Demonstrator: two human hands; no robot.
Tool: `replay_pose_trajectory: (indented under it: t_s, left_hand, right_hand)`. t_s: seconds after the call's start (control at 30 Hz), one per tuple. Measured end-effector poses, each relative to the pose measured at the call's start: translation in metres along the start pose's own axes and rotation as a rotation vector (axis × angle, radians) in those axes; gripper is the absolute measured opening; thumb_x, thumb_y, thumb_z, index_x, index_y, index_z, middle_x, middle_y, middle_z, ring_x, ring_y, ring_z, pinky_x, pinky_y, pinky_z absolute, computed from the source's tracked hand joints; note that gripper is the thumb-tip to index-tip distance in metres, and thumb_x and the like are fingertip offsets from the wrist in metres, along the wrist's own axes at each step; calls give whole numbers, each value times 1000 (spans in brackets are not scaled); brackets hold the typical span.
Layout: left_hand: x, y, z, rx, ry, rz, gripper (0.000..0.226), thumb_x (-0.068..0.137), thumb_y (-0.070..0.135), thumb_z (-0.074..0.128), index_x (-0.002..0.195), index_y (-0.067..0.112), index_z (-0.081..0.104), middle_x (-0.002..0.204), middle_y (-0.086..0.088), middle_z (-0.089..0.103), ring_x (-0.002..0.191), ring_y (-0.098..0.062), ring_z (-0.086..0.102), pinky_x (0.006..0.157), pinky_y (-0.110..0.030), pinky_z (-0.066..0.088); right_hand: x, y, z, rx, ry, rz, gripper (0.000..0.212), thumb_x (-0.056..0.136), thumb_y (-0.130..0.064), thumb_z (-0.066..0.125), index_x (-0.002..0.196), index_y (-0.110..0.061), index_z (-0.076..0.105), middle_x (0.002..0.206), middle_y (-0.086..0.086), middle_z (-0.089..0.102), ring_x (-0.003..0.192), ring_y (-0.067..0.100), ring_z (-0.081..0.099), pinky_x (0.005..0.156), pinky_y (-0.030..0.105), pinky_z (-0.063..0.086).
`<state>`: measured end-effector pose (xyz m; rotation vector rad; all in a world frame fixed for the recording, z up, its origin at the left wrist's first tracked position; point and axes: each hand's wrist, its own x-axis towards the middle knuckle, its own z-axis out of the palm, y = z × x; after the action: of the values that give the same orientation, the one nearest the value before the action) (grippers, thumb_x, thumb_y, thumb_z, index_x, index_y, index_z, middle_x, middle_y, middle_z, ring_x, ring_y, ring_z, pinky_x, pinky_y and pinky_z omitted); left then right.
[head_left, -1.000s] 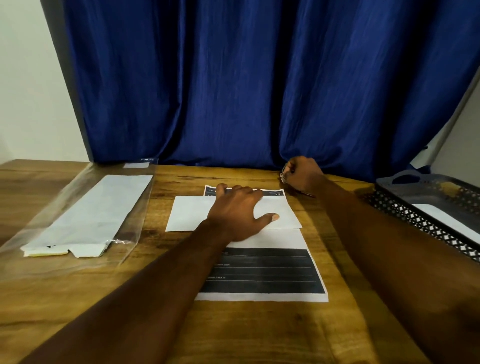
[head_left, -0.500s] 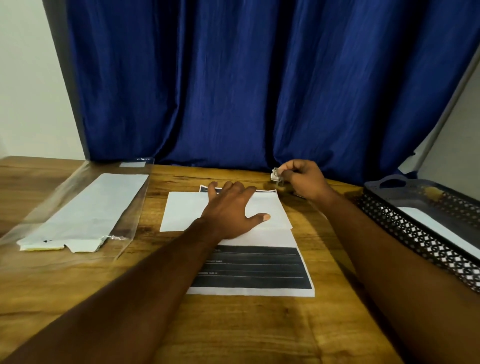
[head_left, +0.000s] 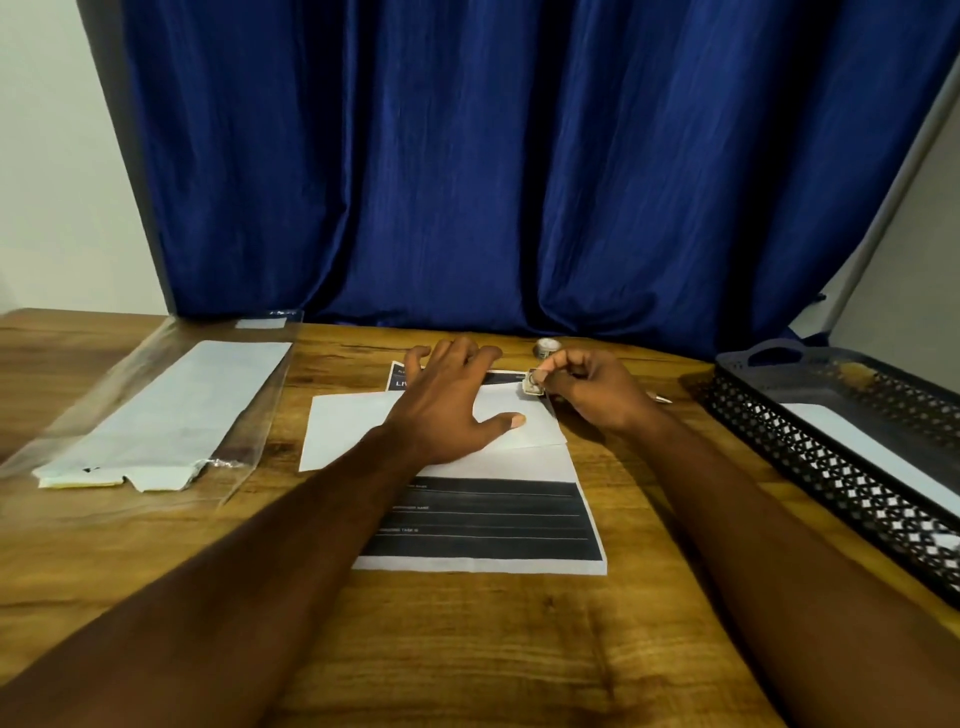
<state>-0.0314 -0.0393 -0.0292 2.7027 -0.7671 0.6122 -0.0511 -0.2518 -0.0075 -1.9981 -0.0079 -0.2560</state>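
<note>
A white envelope (head_left: 348, 428) lies on a printed sheet with dark bands (head_left: 483, 519) in the middle of the wooden table (head_left: 467, 649). My left hand (head_left: 452, 405) rests flat on the envelope, fingers spread. My right hand (head_left: 592, 389) pinches a small stamp-like piece (head_left: 532, 387) between thumb and fingers, right at the envelope's far right corner. A small round roll (head_left: 546, 347) stands on the table just behind that hand.
A clear plastic sleeve holding white envelopes (head_left: 161, 415) lies at the left. A black mesh tray (head_left: 831, 467) with a white sheet in it stands at the right. A pen tip (head_left: 660, 399) shows behind my right wrist. A blue curtain (head_left: 493, 182) hangs behind the table.
My right hand has come from the back of the table, near the roll, down to the envelope's far right corner with the small piece pinched. My left hand stayed on the envelope.
</note>
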Motion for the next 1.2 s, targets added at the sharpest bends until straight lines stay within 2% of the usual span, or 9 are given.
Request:
replay_pose_trajectory:
  t_s: [0.23, 0.37, 0.53, 0.67, 0.77, 0.83, 0.93, 1.03, 1.2]
  left_hand:
    - [0, 1, 1, -41, -292, -125, 83, 93, 79, 41, 162, 34, 25, 169, 0, 26, 154, -27, 24, 123, -58, 14]
    - [5, -1, 0, -62, -285, -104, 82, 91, 78, 47, 160, 37, 28, 164, 1, 32, 150, -25, 29, 120, -56, 20]
    - [13, 1, -4, -232, -311, -209, 89, 87, 67, 68, 160, 35, 29, 168, 0, 27, 152, -26, 27, 118, -51, 31]
    - [26, 7, 0, -285, -235, -305, 68, 92, 50, 73, 150, 26, 49, 160, -2, 42, 145, -25, 38, 118, -47, 37]
    - [27, 13, 11, -262, -148, -325, 52, 95, 50, 68, 141, 27, 57, 151, 1, 51, 141, -24, 42, 119, -51, 28]
    - [26, 17, 14, -189, -99, -295, 46, 97, 49, 66, 138, 28, 60, 147, 1, 53, 140, -24, 43, 115, -50, 23]
    - [27, 22, 8, -117, -12, -250, 42, 99, 48, 64, 135, 27, 62, 146, 2, 54, 138, -22, 44, 112, -48, 23]
    - [27, 24, -1, -53, 31, -230, 44, 100, 50, 61, 139, 29, 59, 151, 2, 52, 141, -21, 43, 116, -49, 19]
    - [20, 26, -4, -32, 82, -200, 45, 102, 50, 58, 142, 29, 57, 152, 3, 53, 141, -20, 43, 116, -48, 18]
  right_hand:
    - [1, 9, 0, -6, 44, 46, 10, 99, -11, 71, 98, -18, 78, 102, -3, 78, 99, 13, 73, 93, 31, 59]
    - [1, 11, 5, -8, 46, 13, 9, 99, -10, 71, 99, -15, 78, 100, -3, 78, 96, 12, 72, 89, 27, 58]
    - [-1, 9, 1, 57, 70, 7, 9, 98, -7, 71, 97, -13, 77, 88, -3, 75, 79, 6, 67, 69, 13, 50]
    - [-5, 8, 2, 57, 74, 5, 7, 98, -8, 72, 102, -10, 77, 86, -3, 74, 74, 3, 67, 66, 13, 50]
    - [-5, 8, 2, 122, 109, 14, 8, 93, -8, 78, 101, -8, 76, 82, -1, 73, 62, -2, 64, 58, 10, 50]
    - [-4, 8, 1, 154, 139, 38, 12, 90, -12, 83, 100, -11, 76, 81, -1, 74, 62, 1, 63, 57, 12, 51]
    - [-3, 7, 0, 213, 140, 76, 16, 90, -16, 84, 104, -13, 76, 85, 1, 76, 68, 7, 64, 58, 15, 52]
    - [-4, 1, 5, 334, 125, 100, 23, 92, -12, 81, 113, -14, 73, 94, 3, 77, 73, 10, 66, 56, 16, 52]
    - [-8, -2, 14, 405, 41, 89, 45, 91, -6, 80, 125, -32, 68, 107, 2, 79, 82, 13, 70, 62, 23, 55]
